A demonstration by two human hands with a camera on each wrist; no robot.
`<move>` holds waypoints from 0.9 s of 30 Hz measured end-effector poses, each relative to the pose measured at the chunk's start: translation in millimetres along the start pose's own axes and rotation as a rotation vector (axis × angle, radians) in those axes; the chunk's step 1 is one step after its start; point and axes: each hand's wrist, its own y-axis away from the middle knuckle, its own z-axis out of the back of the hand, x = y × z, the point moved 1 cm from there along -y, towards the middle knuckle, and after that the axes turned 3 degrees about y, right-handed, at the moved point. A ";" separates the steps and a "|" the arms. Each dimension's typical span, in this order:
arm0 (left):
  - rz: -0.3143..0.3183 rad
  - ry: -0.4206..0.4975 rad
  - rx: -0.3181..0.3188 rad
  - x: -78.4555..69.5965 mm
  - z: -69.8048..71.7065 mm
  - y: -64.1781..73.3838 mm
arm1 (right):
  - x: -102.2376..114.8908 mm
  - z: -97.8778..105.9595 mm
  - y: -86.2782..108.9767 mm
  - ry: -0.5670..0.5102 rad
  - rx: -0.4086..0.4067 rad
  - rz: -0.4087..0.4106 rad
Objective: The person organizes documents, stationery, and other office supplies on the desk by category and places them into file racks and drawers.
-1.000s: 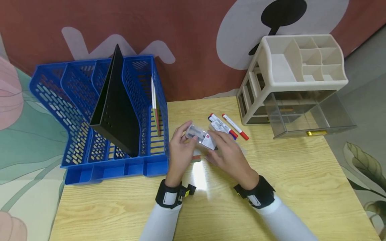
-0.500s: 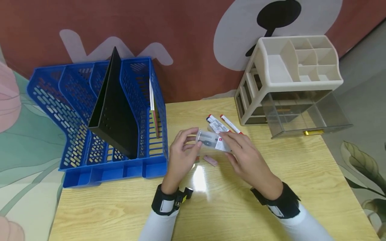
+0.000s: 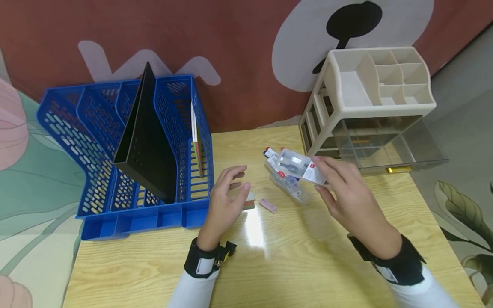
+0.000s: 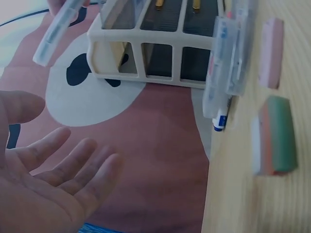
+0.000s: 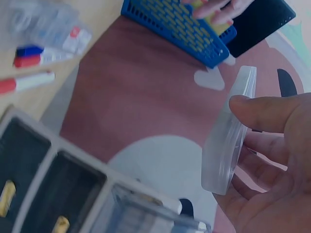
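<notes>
My right hand (image 3: 348, 194) pinches a clear plastic case (image 3: 294, 164) by its labelled end, held above the desk. Something dark lies inside it, and the label is white with a red mark. In the right wrist view the thumb presses one face of the case, with fingers behind it. My left hand (image 3: 227, 199) holds nothing; its fingers are relaxed and apart, beside the blue rack. Under the held case lie another clear case (image 3: 292, 190) and several markers (image 3: 271, 152), partly covered. A pink eraser (image 3: 268, 205) and a striped block (image 4: 276, 138) lie between the hands.
A blue file rack (image 3: 148, 218) stands at left, holding a black folder (image 3: 154, 149) and thin booklets (image 3: 197, 141). At right stands a cream desk organizer (image 3: 339, 94) with a transparent drawer (image 3: 423, 154) pulled out. A printed cloth (image 3: 246, 85) hangs behind the desk.
The left hand has let go of the clear case and drawn slightly back left. My right hand has carried the case right, uncovering the second case and the pink eraser.
</notes>
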 end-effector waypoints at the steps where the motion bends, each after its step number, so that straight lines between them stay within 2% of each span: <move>1: -0.003 -0.013 0.005 1.0 0.4 0.5 | -1.8 3.2 -0.7 0.008 0.001 -0.005; 7: -0.022 -0.161 0.051 8.0 2.6 5.1 | -13.3 21.9 -5.2 0.077 0.018 -0.016; 13: 0.035 -0.308 0.135 12.4 3.3 12.5 | -21.4 39.4 -11.5 0.113 0.000 -0.030; 19: 0.061 -0.374 0.177 16.4 4.3 19.2 | -31.4 56.7 -16.8 0.129 -0.043 -0.062; 23: 0.032 -0.405 0.195 18.8 6.1 23.1 | -42.1 64.6 -18.5 0.165 -0.039 -0.090; 27: -0.007 -0.456 0.239 24.0 7.5 27.1 | -53.2 69.2 -18.3 0.191 -0.036 -0.112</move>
